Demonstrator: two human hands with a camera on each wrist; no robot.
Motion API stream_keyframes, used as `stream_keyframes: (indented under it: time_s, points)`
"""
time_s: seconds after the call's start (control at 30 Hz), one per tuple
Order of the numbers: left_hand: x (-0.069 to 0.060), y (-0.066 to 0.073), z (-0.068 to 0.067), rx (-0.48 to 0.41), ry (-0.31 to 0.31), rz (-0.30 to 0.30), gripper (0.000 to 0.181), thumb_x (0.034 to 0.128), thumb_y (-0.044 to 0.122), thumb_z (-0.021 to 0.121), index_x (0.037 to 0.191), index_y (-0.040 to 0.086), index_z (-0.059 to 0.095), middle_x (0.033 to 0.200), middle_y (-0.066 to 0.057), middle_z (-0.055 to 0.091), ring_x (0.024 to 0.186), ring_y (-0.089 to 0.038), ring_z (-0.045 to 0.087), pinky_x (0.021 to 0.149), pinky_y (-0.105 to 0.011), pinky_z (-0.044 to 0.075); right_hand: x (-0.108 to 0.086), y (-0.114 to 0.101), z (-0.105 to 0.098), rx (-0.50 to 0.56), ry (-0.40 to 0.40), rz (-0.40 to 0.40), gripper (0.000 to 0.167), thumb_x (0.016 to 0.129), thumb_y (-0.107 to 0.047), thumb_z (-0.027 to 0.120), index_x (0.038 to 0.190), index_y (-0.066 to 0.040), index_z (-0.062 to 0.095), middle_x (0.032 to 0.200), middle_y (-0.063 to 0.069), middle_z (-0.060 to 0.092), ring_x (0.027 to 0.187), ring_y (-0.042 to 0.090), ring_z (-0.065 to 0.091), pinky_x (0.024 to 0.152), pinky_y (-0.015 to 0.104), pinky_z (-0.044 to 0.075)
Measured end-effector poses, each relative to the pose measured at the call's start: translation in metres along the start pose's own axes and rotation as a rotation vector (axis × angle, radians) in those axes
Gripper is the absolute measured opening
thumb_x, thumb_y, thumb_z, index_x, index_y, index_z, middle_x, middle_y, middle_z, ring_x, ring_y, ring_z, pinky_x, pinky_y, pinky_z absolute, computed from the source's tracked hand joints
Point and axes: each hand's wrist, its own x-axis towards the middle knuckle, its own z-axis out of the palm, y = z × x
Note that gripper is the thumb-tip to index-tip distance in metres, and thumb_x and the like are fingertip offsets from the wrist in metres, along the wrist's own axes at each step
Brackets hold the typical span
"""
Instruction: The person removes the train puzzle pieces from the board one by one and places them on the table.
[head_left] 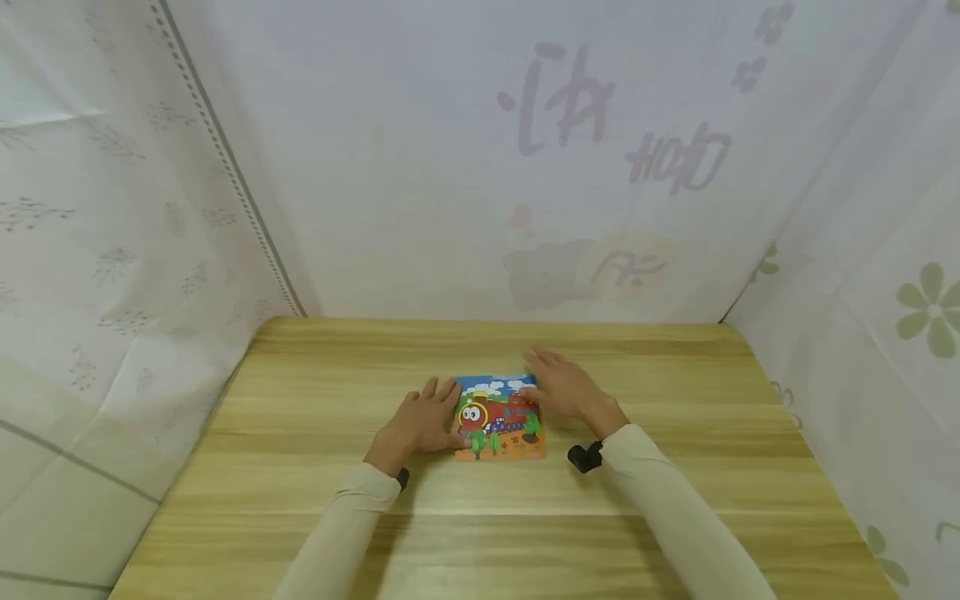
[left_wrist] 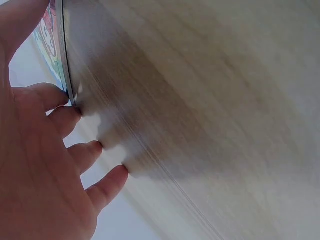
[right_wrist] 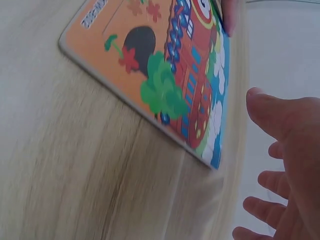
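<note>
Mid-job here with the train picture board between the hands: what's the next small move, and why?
I'd probably bring the right hand in to the right edge of the train picture board. The left hand touches its left edge, while the right wrist view shows the right hand apart from it.

Looks to be a thin, pale-edged picture board (head_left: 498,419), printed with a red, goggle-eyed cartoon train, green trees, orange ground and white clouds on blue. Lies face up on the wood-grain tabletop (head_left: 480,542), printed train's face toward the left.
</note>
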Motion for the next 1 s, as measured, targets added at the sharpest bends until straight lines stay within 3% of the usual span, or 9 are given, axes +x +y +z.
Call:
stream_keyframes:
  time_s: [0.23,0.4,0.57,0.77,1.0]
  points:
    - [0.005,0.000,0.000,0.003,-0.005,-0.009,0.103,0.0854,0.063,0.065,0.158,0.005,0.022,0.165,-0.011,0.019,0.151,-0.041,0.015,0.114,-0.059,0.028,0.010,-0.007,0.008,0.081,-0.047,0.004,0.066,0.097,-0.040,0.062,0.150,-0.006,0.043,0.155,0.019,0.038,0.141,0.040,0.038,0.112,0.056,0.035]
    - [0.008,0.003,-0.002,-0.020,-0.016,-0.033,0.104,0.0841,0.064,0.066,0.158,0.006,0.022,0.165,-0.011,0.020,0.151,-0.041,0.014,0.114,-0.059,0.028,0.019,-0.011,0.016,0.227,-0.042,-0.005,0.048,0.097,-0.027,0.065,0.137,-0.002,0.057,0.135,0.015,0.053,0.122,0.031,0.053,0.104,0.048,0.045]
    - [0.009,0.008,-0.004,-0.019,-0.029,-0.048,0.105,0.0831,0.064,0.068,0.158,0.005,0.023,0.165,-0.011,0.020,0.151,-0.042,0.015,0.113,-0.060,0.029,0.031,-0.017,0.025,0.314,-0.055,0.007,0.036,0.098,-0.020,0.063,0.129,-0.001,0.062,0.120,0.013,0.058,0.105,0.024,0.057,0.096,0.044,0.049]
    - [0.006,0.010,-0.003,-0.007,-0.041,-0.068,0.107,0.0825,0.064,0.068,0.158,0.005,0.022,0.166,-0.010,0.019,0.151,-0.041,0.014,0.113,-0.060,0.029,0.041,-0.029,0.029,0.368,-0.105,0.014,0.031,0.099,-0.015,0.058,0.127,-0.003,0.065,0.118,0.011,0.061,0.104,0.022,0.058,0.090,0.040,0.052]
    - [0.008,0.010,-0.005,-0.040,-0.009,-0.061,0.106,0.0810,0.060,0.072,0.157,0.003,0.024,0.164,-0.013,0.021,0.150,-0.043,0.017,0.111,-0.061,0.031,0.048,-0.039,0.026,0.363,-0.121,0.066,0.032,0.099,-0.011,0.055,0.129,-0.004,0.064,0.119,0.014,0.062,0.105,0.027,0.062,0.090,0.043,0.053]
